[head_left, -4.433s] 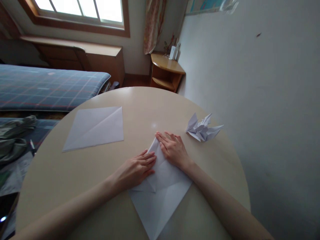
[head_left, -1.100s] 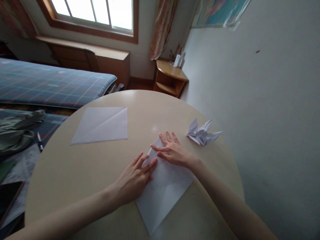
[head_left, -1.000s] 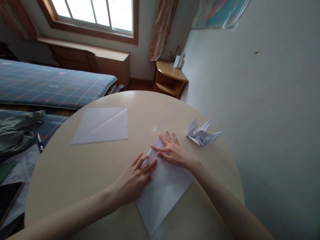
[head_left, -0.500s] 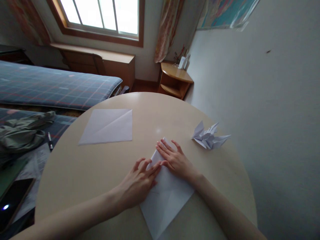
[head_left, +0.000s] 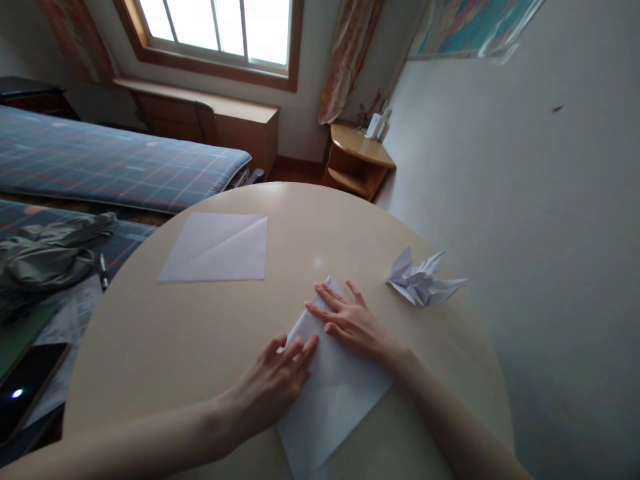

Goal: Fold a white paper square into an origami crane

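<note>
A white sheet of paper [head_left: 340, 393], partly folded over along its upper left edge, lies under both my hands with its narrow corner pointing away from me. My right hand [head_left: 353, 323] rests flat near that corner, palm down, fingers spread. Lower down, my left hand [head_left: 283, 373] presses on the paper's left edge, its fingers bent and partly apart; its thumb is mostly hidden. To the right of my hands stands a folded white paper figure [head_left: 423, 279] with several pointed flaps. At the far left of the table lies another white sheet [head_left: 220, 248] with a diagonal crease.
Everything is on a round cream table [head_left: 165, 353]. Beyond its left side are a phone [head_left: 33, 383], a pen [head_left: 103, 272], printed papers and a crumpled green cloth [head_left: 50, 250]. Checked mattresses [head_left: 125, 163] lie behind. A corner shelf [head_left: 363, 147] stands by the right wall.
My left hand has slid down the paper's left edge, toward me and away from my right hand. My right hand stays near the corner. The camera view has shifted slightly.
</note>
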### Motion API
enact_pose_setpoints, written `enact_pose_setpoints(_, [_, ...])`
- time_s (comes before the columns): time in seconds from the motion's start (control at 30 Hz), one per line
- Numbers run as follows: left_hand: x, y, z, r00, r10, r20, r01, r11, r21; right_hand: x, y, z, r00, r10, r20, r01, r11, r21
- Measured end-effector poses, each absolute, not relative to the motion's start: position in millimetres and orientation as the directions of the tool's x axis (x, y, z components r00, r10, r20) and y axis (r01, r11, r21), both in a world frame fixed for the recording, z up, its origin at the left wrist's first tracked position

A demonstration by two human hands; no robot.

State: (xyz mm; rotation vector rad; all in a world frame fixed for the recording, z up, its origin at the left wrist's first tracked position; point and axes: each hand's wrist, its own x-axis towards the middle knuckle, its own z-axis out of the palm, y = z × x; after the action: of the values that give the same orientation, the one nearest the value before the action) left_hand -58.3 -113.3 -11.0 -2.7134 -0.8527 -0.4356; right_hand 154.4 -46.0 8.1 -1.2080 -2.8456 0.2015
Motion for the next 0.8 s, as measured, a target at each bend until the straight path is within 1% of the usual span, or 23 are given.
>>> enact_pose_setpoints(0.1, [-55, -123, -12, 0.771, 0.540, 0.338, 0.619, -0.760, -0.198, 155, -46, 8, -0.703, 0.711, -0.011, 0.707, 0.698, -0.114])
enact_pose_setpoints(0.23, [-50, -129, -5, 0.810, 0.524, 0.261, 0.582, -0.771, -0.258, 157, -45, 8, -0.720, 0.694, -0.007, 0.693, 0.717, -0.075])
enact_pose_setpoints(0.33, [-48, -130, 1, 0.816, 0.530, 0.231, 0.577, -0.769, -0.275, 158, -44, 9, -0.738, 0.674, -0.016, 0.674, 0.737, -0.041])
enact_pose_setpoints(0.6, [-47, -130, 2, 0.819, 0.518, 0.246, 0.572, -0.766, -0.294, 153, -40, 25, -0.762, 0.644, -0.070, 0.645, 0.764, 0.002])
enact_pose_setpoints(0.7, [-47, -130, 0, 0.820, 0.506, 0.268, 0.570, -0.768, -0.292, 153, -41, 25, -0.764, 0.642, -0.062, 0.643, 0.766, 0.009])
enact_pose_setpoints(0.8, [-47, -129, -4, 0.803, 0.508, 0.312, 0.587, -0.765, -0.266, 156, -41, 17, -0.756, 0.654, -0.024, 0.654, 0.756, -0.014])
